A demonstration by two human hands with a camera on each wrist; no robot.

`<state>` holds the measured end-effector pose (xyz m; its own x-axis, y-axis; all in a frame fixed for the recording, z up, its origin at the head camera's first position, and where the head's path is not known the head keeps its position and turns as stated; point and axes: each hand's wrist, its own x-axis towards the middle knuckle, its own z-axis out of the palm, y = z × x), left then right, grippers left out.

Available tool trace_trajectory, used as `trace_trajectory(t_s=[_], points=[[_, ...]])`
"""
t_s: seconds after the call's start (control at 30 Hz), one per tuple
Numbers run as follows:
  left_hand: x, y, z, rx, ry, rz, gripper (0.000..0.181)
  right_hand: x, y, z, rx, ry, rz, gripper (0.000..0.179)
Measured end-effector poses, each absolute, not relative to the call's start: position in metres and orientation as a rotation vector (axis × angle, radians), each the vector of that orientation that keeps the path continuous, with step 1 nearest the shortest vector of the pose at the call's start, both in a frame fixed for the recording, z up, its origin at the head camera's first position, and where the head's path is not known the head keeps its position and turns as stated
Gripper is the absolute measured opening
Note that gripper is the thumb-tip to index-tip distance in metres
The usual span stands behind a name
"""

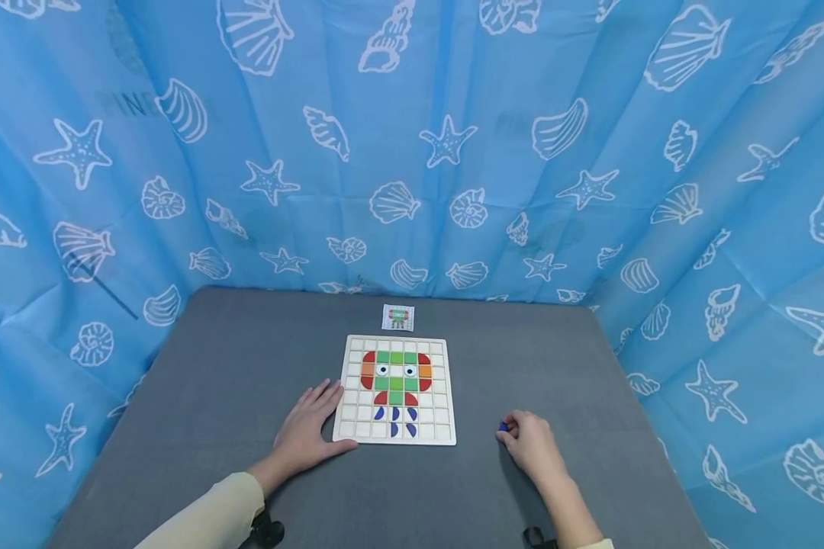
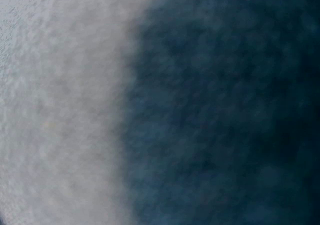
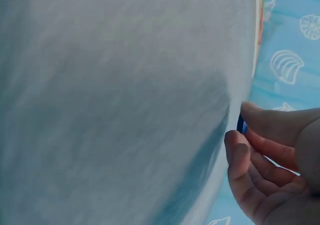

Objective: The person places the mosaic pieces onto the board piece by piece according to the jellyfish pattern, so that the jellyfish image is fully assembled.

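On the grey table lies a square white grid board (image 1: 442,427) with green, red and orange tiles and two eye tiles set in it. Several blue half-round tiles (image 1: 394,414) sit in its lower cells. My left hand (image 1: 307,431) rests at the board's left side, fingers spread, its fingertips at the edge and the thumb by the near corner. To the right, apart from the board, my right hand (image 1: 534,446) pinches a small blue tile (image 3: 241,124) between thumb and fingers; its full shape is hidden. The left wrist view is only a blur.
A small picture card (image 1: 398,317) with a similar coloured figure lies behind the board. The grey table (image 1: 281,335) ends at a blue curtain (image 1: 446,229) with white shell and starfish prints, which rises at the back and both sides.
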<state>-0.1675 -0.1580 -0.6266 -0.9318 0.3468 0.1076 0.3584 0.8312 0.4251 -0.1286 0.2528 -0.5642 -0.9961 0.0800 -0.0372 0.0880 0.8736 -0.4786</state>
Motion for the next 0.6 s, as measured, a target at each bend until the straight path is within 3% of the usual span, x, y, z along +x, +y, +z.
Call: trace_trajectory(t_s=[0.2, 0.6], points=[[-0.169, -0.157, -0.628, -0.572, -2.97, -0.702, 0.113, -0.129, 0.234, -0.555, 0.067, 3.133, -0.889, 0.024], [-0.168, -0.157, -0.625, -0.584, -2.955, -0.695, 0.111, -0.139, 0.182, -0.539, -0.059, 3.16, -0.951, 0.02]])
